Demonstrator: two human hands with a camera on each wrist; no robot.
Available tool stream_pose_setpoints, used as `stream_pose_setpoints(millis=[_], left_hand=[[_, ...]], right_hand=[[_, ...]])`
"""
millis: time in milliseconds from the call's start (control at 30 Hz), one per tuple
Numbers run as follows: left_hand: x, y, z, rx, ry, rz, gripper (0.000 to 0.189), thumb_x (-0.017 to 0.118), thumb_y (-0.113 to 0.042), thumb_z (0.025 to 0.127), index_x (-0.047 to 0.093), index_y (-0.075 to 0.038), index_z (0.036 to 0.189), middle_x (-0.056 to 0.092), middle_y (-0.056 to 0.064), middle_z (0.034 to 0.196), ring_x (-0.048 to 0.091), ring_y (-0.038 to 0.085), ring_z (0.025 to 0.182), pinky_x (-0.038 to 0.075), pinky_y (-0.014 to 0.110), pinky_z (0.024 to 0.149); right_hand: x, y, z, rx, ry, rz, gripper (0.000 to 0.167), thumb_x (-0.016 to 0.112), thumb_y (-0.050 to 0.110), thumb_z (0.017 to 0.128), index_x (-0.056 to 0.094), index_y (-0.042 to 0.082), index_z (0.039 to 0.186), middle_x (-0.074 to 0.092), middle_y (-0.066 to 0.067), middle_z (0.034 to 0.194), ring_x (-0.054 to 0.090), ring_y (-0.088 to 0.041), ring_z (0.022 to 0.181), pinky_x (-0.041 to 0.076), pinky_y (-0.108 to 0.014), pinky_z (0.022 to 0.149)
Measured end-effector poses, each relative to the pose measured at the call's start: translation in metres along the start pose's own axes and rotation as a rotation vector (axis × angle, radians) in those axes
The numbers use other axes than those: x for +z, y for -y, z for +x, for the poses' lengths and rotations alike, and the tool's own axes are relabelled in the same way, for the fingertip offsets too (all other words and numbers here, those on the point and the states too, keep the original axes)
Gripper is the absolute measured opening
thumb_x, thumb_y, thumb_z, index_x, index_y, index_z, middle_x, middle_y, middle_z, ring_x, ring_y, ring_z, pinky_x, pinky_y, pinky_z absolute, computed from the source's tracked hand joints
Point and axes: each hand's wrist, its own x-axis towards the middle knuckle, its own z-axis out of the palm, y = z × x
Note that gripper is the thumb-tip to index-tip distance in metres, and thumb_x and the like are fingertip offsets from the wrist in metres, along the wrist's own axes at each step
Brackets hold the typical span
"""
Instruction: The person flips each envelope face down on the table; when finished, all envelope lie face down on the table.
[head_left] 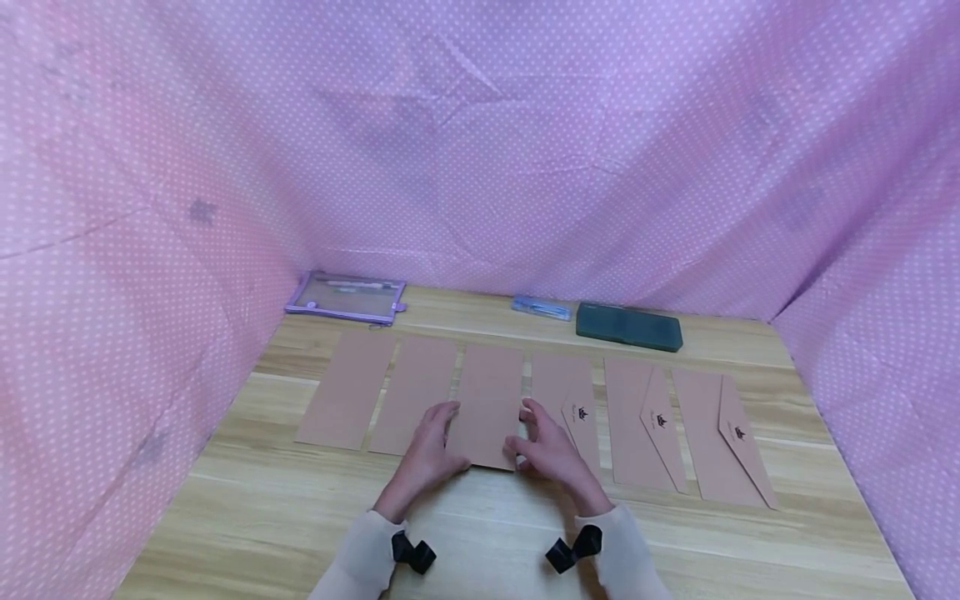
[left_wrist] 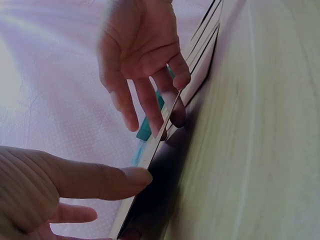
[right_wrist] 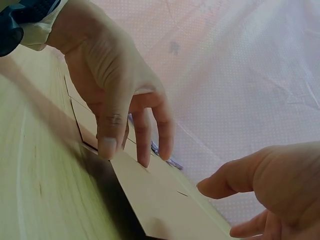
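Observation:
Both my hands are at a plain brown paper envelope (head_left: 490, 400), third from the left in a row of several. Its near edge stands raised off the table, with dark shadow beneath. At the near left corner, my left hand (head_left: 432, 446) pinches the envelope, thumb on top (left_wrist: 107, 180). My right hand (head_left: 551, 450) hovers at the right edge, fingers loosely bent and spread; in the right wrist view its thumb shows apart from the paper. Right beside that hand lies an envelope (head_left: 551, 375) with its flap and a black crown print facing up.
Two plain envelopes (head_left: 350, 387) (head_left: 416, 392) lie to the left, and two more crown-printed envelopes (head_left: 633, 433) (head_left: 712, 442) to the right. Along the back are a purple-edged mesh pouch (head_left: 345, 298), a blue item in clear packaging (head_left: 542, 307) and a dark green case (head_left: 628, 327). Pink dotted cloth (head_left: 480, 167) encloses the table.

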Motion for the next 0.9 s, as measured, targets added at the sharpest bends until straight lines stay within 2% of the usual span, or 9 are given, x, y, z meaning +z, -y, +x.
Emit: stream_pose_setpoints(millis=[133, 233, 333, 467, 700, 900], left_hand=[[0.0016, 0.0019, -0.0007, 0.025, -0.020, 0.041, 0.081, 0.083, 0.002, 0.067, 0.049, 0.003, 0.141, 0.050, 0.026, 0.144, 0.050, 0.044, 0.132, 0.045, 0.056, 0.108], [0.0027, 0.0023, -0.0009, 0.045, -0.038, 0.066, 0.078, 0.082, 0.002, 0.067, 0.050, 0.005, 0.139, 0.053, 0.028, 0.141, 0.051, 0.045, 0.131, 0.045, 0.056, 0.108], [0.0036, 0.0021, -0.0015, 0.049, -0.047, 0.078, 0.077, 0.082, 0.002, 0.068, 0.050, 0.005, 0.139, 0.054, 0.028, 0.140, 0.053, 0.045, 0.129, 0.046, 0.056, 0.107], [0.0049, 0.0015, -0.0031, 0.032, -0.046, 0.082, 0.076, 0.082, 0.002, 0.070, 0.050, 0.004, 0.139, 0.055, 0.028, 0.140, 0.053, 0.045, 0.129, 0.046, 0.056, 0.107], [0.0065, 0.0014, -0.0040, 0.025, -0.051, 0.103, 0.075, 0.081, 0.002, 0.070, 0.050, 0.004, 0.138, 0.057, 0.028, 0.138, 0.055, 0.044, 0.127, 0.048, 0.055, 0.104], [0.0069, 0.0016, -0.0053, 0.031, -0.067, 0.106, 0.076, 0.081, 0.003, 0.068, 0.051, 0.005, 0.138, 0.058, 0.027, 0.136, 0.056, 0.044, 0.126, 0.049, 0.055, 0.104]], right_hand=[[0.0002, 0.0012, -0.0011, 0.006, -0.003, 0.013, 0.072, 0.066, 0.014, 0.094, 0.030, 0.007, 0.156, 0.044, -0.027, 0.153, 0.065, -0.020, 0.070, 0.056, -0.032, 0.060], [-0.0001, 0.0016, -0.0026, 0.003, -0.005, 0.017, 0.071, 0.066, 0.014, 0.094, 0.031, 0.007, 0.155, 0.045, -0.028, 0.152, 0.067, -0.025, 0.092, 0.057, -0.033, 0.061], [-0.0011, 0.0025, -0.0043, 0.001, -0.011, 0.018, 0.070, 0.065, 0.014, 0.094, 0.031, 0.007, 0.155, 0.045, -0.028, 0.151, 0.062, -0.033, 0.115, 0.058, -0.033, 0.062], [-0.0025, 0.0029, -0.0055, -0.004, -0.009, 0.023, 0.070, 0.064, 0.014, 0.094, 0.030, 0.005, 0.155, 0.044, -0.030, 0.151, 0.055, -0.040, 0.129, 0.058, -0.033, 0.063], [-0.0029, 0.0029, -0.0065, 0.010, -0.006, 0.024, 0.069, 0.064, 0.014, 0.095, 0.031, 0.006, 0.155, 0.046, -0.030, 0.150, 0.059, -0.036, 0.122, 0.056, -0.032, 0.061], [-0.0031, 0.0018, -0.0065, 0.003, -0.008, 0.010, 0.067, 0.064, 0.014, 0.095, 0.033, 0.005, 0.154, 0.049, -0.030, 0.147, 0.064, -0.030, 0.109, 0.057, -0.032, 0.060]])
